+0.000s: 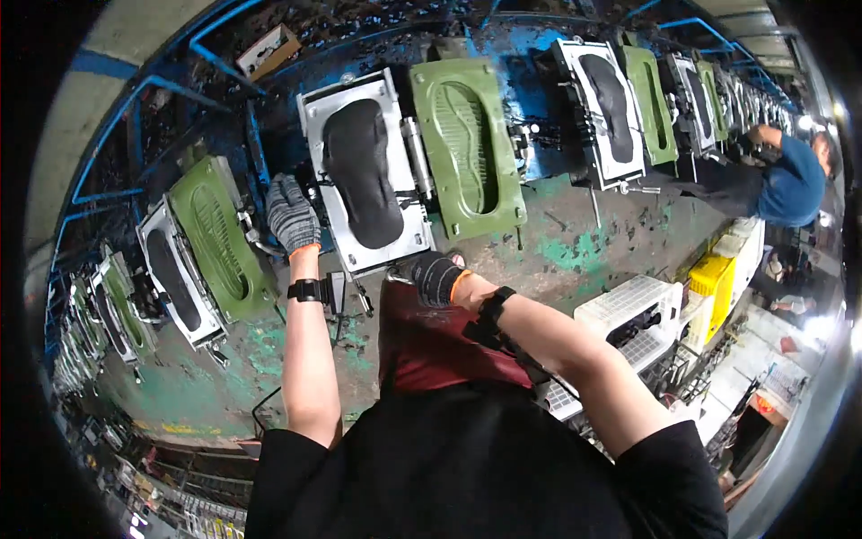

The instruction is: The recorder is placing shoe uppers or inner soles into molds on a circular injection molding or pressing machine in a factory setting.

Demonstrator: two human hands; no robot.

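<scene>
An open shoe-sole mould stands in front of me: a metal half [310, 117] with a black sole [362, 171] lying in it, and a green lid [467, 148] with a tread pattern swung open to its right. My left hand [292, 216], in a grey knit glove, rests at the metal half's left edge, fingers together; what it grips is hidden. My right hand [437, 277], in a dark glove, is curled at the mould's lower right corner, by the top of a dark red apron [431, 350].
More open moulds with green lids line the conveyor to the left [211, 238] and right [611, 108]. A person in a blue shirt [790, 180] works at the far right. White crates [633, 314] and a yellow crate [714, 283] stand to my right.
</scene>
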